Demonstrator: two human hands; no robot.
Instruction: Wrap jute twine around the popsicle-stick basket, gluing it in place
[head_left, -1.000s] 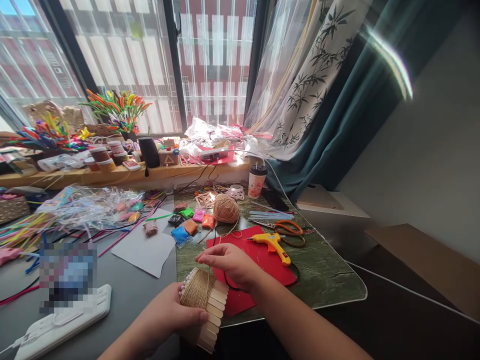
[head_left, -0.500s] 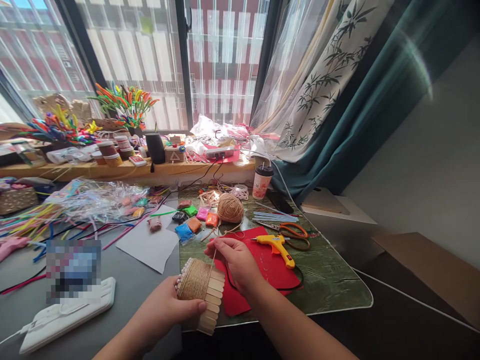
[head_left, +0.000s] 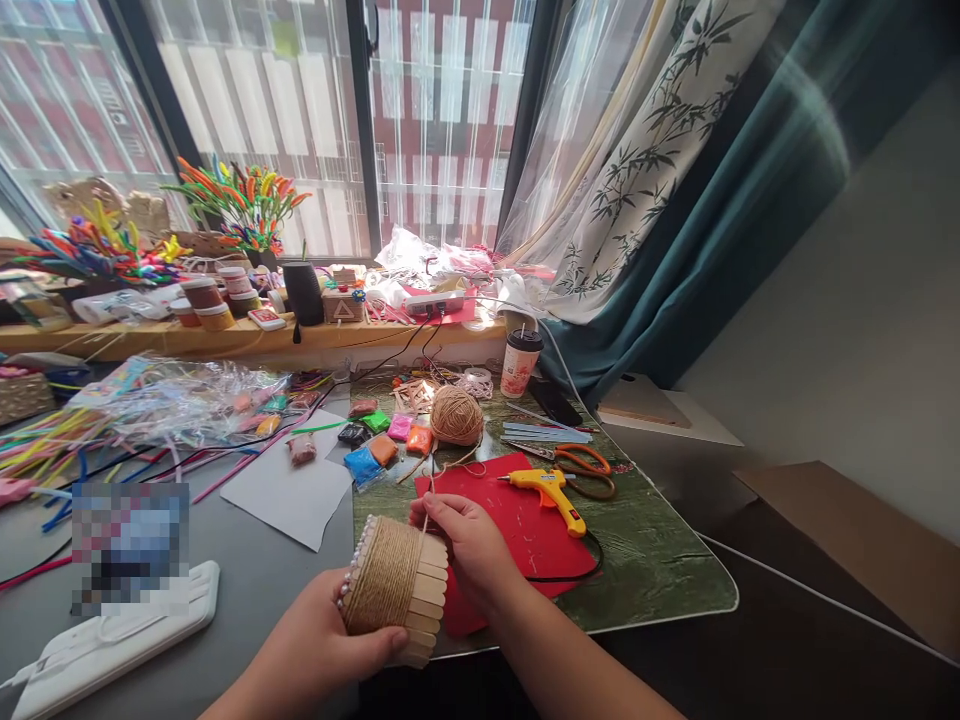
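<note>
My left hand point(head_left: 322, 645) grips a small cylinder of wooden sticks point(head_left: 396, 592) wound with jute twine, a row of white beads along its left rim. My right hand point(head_left: 463, 540) is pinched on the twine strand point(head_left: 425, 512) just above the cylinder's right side. The strand runs back to a ball of jute twine point(head_left: 456, 416) lying further back on the green mat. A red felt sheet point(head_left: 525, 525) lies under my right hand.
A yellow glue gun point(head_left: 551, 492) and orange scissors point(head_left: 581, 462) lie on the green mat point(head_left: 660, 560). Coloured clay packets point(head_left: 382, 450), a paper cup point(head_left: 519, 362), white paper point(head_left: 289, 495), pipe cleaners point(head_left: 67, 450) and a white device point(head_left: 112, 640) surround them. The windowsill holds jars and craft flowers.
The left hand turned the cylinder so more of the wound twine faces up. The right hand drew back close to the cylinder, still pinching the strand.
</note>
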